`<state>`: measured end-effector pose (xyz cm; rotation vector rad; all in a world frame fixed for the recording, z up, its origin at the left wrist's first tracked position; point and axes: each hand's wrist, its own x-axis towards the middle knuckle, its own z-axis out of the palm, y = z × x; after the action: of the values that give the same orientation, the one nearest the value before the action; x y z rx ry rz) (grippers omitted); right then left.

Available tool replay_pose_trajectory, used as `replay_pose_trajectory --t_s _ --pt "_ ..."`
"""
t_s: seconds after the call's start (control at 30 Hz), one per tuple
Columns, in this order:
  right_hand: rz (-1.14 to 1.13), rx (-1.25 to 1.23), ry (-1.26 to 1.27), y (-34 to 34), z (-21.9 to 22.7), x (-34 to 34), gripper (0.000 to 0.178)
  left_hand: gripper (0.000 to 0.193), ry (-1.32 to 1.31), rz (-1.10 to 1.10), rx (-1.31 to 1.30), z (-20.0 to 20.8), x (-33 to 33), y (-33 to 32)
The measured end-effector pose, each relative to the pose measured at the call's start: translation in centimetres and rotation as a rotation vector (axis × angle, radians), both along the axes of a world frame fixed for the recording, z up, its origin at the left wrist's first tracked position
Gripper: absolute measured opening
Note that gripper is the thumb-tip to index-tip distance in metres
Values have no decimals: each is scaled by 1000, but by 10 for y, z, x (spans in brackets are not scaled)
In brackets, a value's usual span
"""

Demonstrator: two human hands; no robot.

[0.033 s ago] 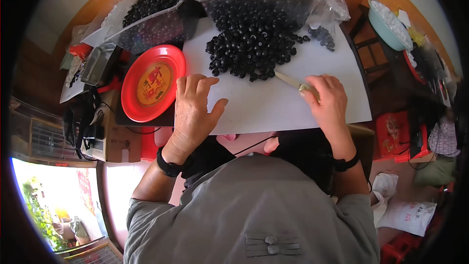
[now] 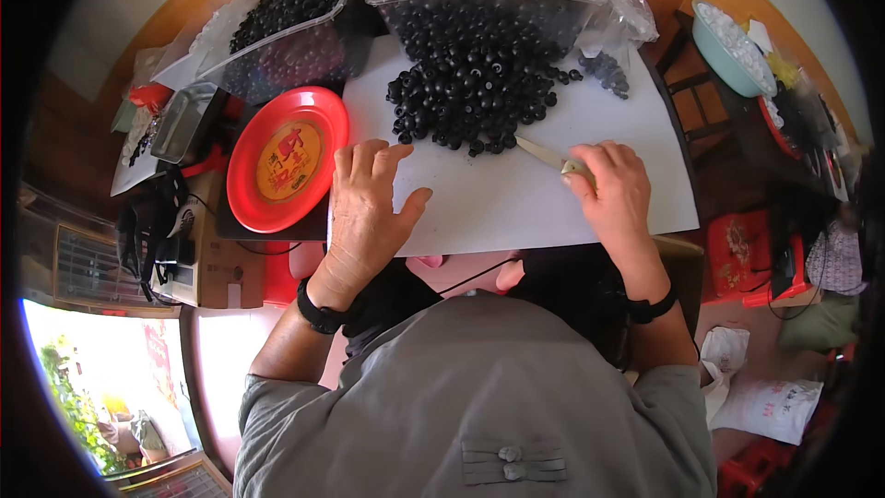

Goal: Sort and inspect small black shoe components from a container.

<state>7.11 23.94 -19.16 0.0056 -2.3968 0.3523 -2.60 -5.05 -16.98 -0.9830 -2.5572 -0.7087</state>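
Head view, looking down. The right hand (image 2: 616, 192) is curled closed around the pale handle of a small knife (image 2: 551, 158), whose light blade points toward 10 o'clock and ends at the near edge of a heap of black beads (image 2: 472, 90). The beads are small, round and glossy black, many showing a centre hole; they lie piled on a white board (image 2: 516, 198) at 12 o'clock of the hands. The left hand (image 2: 367, 205) rests palm-down on the board's left margin, its fingers (image 2: 373, 159) spread flat and gripping nothing, just beside a red round plate (image 2: 286, 159) with a yellow centre at 9 o'clock. Behind the heap, at 12 o'clock, a clear plastic tub (image 2: 479, 2) is filled with the same beads; a second clear tub (image 2: 286, 32), also full, lies at 11 o'clock. A few stray beads (image 2: 608, 69) lie apart at 1 o'clock of the heap. A light green bowl (image 2: 728, 41) of white pieces stands at 2 o'clock on a dark side surface. Both wrists carry black bands.
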Motion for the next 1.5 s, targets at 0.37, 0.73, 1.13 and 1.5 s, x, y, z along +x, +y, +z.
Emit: replay_pose_trajectory --t_s 0.37,0.73,1.13,1.5 --pt "-68 -153 -620 16 39 -2 34 65 -14 -17 147 9 -25 28" --pt "-224 -35 -436 70 51 -74 21 54 -58 136 328 -10 -71 38" --pt "-203 -57 -501 67 32 -113 19 59 -159 143 371 -21 -81 37" --pt "-121 -210 -609 36 35 -117 35 68 -197 66 311 -21 -76 36"
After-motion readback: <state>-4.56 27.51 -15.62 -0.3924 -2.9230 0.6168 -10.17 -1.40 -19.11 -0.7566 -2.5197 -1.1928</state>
